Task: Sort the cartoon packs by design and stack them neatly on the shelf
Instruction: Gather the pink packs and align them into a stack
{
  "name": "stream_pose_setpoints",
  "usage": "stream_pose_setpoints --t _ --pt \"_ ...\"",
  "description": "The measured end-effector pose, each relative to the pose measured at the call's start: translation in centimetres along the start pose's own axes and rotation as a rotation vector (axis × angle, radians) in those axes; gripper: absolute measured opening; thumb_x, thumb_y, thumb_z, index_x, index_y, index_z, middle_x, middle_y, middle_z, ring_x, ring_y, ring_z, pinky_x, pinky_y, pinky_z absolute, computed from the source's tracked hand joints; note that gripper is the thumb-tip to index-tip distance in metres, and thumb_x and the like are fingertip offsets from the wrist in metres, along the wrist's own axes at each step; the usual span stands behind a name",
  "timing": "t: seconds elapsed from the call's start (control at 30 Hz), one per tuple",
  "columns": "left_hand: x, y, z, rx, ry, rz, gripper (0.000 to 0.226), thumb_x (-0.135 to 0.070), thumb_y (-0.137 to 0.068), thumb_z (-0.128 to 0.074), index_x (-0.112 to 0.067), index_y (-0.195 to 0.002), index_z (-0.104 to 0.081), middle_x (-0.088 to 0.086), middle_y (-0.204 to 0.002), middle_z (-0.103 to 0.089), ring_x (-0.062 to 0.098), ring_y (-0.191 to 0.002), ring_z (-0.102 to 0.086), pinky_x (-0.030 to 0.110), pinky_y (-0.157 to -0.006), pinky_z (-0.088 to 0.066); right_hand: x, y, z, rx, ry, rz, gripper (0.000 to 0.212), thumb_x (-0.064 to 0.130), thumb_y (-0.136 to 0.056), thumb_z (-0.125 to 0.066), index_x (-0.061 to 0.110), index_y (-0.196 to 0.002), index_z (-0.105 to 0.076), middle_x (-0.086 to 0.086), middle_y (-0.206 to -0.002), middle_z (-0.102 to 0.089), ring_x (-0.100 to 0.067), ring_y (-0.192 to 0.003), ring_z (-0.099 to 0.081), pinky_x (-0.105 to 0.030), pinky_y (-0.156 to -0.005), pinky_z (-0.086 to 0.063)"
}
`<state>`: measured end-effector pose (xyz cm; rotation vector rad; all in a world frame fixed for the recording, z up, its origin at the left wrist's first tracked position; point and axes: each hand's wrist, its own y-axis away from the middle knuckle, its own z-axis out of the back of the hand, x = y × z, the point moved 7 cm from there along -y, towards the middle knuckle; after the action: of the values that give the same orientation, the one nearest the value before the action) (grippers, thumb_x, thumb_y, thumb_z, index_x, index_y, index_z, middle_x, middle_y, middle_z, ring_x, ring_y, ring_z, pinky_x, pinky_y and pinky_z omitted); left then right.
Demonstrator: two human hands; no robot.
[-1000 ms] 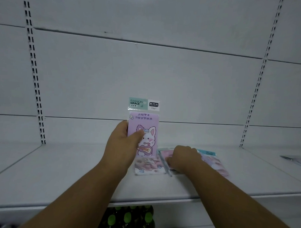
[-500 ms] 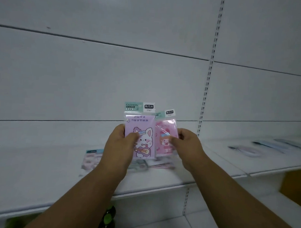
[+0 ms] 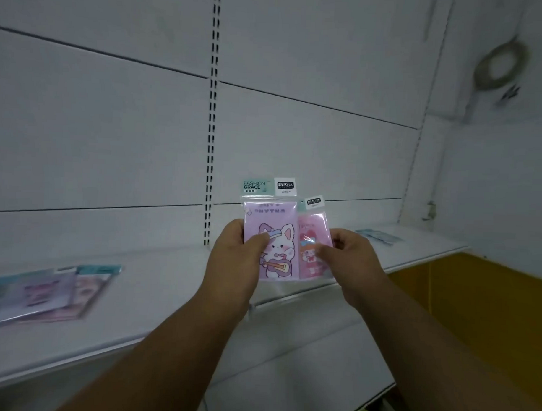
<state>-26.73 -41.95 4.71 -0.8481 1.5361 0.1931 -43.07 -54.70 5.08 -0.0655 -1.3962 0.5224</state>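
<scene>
My left hand [image 3: 235, 259] grips a lilac pack [image 3: 273, 233] printed with a white rabbit playing a guitar, held upright above the white shelf [image 3: 168, 281]. Partly tucked behind its right edge is a pink pack [image 3: 313, 240] showing a cartoon girl, pinched by my right hand [image 3: 352, 260]. Both packs have a teal and white header card on top. A blurred pile of several more packs [image 3: 48, 293] lies flat on the shelf at the far left.
A slotted upright [image 3: 212, 117] runs down the white back panel just left of the packs. More flat packs [image 3: 377, 236] lie on the shelf section to the right. An orange surface [image 3: 475, 289] lies below right, and a lower shelf [image 3: 303, 384] shows under my arms.
My right hand lifted the pink pack off the shelf and brought it beside the lilac one. My view swung right, so the remaining pile now lies far left.
</scene>
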Motion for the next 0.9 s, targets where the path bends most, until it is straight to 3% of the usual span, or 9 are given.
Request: stream_pose_setpoints --t 0.2,0.33,0.43,0.53,0.63,0.77,0.9 --pt "2.7 -5.5 -7.8 0.04 0.039 0.013 0.015 -0.016 -0.093 -0.056 -0.025 -0.097 -0.067 -0.002 -0.087 -0.077 0.02 -0.076 -0.075 0.043 -0.07 -0.06 -3.8 -7.1 5.5 -0.054 0.017 0.009 0.007 0.014 -0.085 -0.069 0.021 -0.085 -0.071 -0.003 -0.08 -0.076 -0.019 -0.07 -0.074 -0.04 -0.069 -0.062" --pt "4.5 -9.8 -13.0 0.072 0.041 0.014 0.014 -0.02 -0.094 -0.056 -0.029 -0.097 -0.066 -0.007 -0.084 -0.077 0.016 -0.073 -0.074 0.03 -0.054 -0.059 -6.1 -12.5 9.3 -0.093 0.069 -0.032 0.011 0.013 -0.085 -0.069 0.024 -0.083 -0.069 -0.002 -0.083 -0.076 -0.015 -0.069 -0.074 -0.026 -0.059 -0.058" --pt "6.0 -12.2 -16.1 0.065 0.052 0.033 0.015 -0.016 -0.093 -0.056 -0.027 -0.094 -0.066 -0.007 -0.081 -0.077 0.017 -0.072 -0.075 0.031 -0.057 -0.059 -7.4 -16.3 12.0 -0.08 0.114 -0.036 0.01 0.012 -0.082 -0.073 0.021 -0.081 -0.069 -0.001 -0.079 -0.076 -0.014 -0.066 -0.074 -0.02 -0.053 -0.055" --pt "7.8 -14.2 -18.6 0.054 0.017 0.033 0.014 -0.018 -0.092 -0.057 -0.027 -0.097 -0.067 -0.005 -0.083 -0.077 0.02 -0.073 -0.075 0.038 -0.063 -0.06 -9.6 -20.1 13.8 -0.034 0.133 -0.053 0.009 0.01 -0.079 -0.076 0.016 -0.084 -0.072 -0.002 -0.079 -0.077 -0.016 -0.067 -0.074 -0.027 -0.059 -0.059" --pt "9.7 -15.8 -20.2 -0.019 -0.01 0.014 0.015 -0.017 -0.091 -0.057 -0.026 -0.095 -0.067 -0.005 -0.081 -0.077 0.019 -0.071 -0.075 0.035 -0.057 -0.06 -12.0 -23.9 14.4 0.031 0.179 -0.049 0.009 0.011 -0.077 -0.078 0.017 -0.081 -0.073 -0.002 -0.08 -0.077 -0.015 -0.067 -0.074 -0.028 -0.06 -0.059" --pt "12.4 -16.8 -21.7 -0.163 -0.038 0.04 0.012 -0.016 -0.091 -0.057 -0.023 -0.094 -0.067 -0.002 -0.081 -0.077 0.02 -0.07 -0.075 0.035 -0.056 -0.059 -14.8 -28.8 13.8 0.168 0.174 -0.03 0.008 0.009 -0.076 -0.078 0.01 -0.083 -0.075 -0.007 -0.081 -0.077 -0.023 -0.074 -0.074 -0.044 -0.077 -0.06" --pt "14.0 -17.1 -22.4 -0.298 -0.076 0.068 0.012 -0.016 -0.091 -0.057 -0.021 -0.096 -0.066 0.0 -0.081 -0.077 0.023 -0.069 -0.075 0.036 -0.056 -0.058 -16.9 -31.5 12.2 0.284 0.195 -0.033 0.006 0.008 -0.074 -0.079 0.01 -0.076 -0.074 -0.008 -0.079 -0.076 -0.021 -0.071 -0.073 -0.041 -0.076 -0.06"
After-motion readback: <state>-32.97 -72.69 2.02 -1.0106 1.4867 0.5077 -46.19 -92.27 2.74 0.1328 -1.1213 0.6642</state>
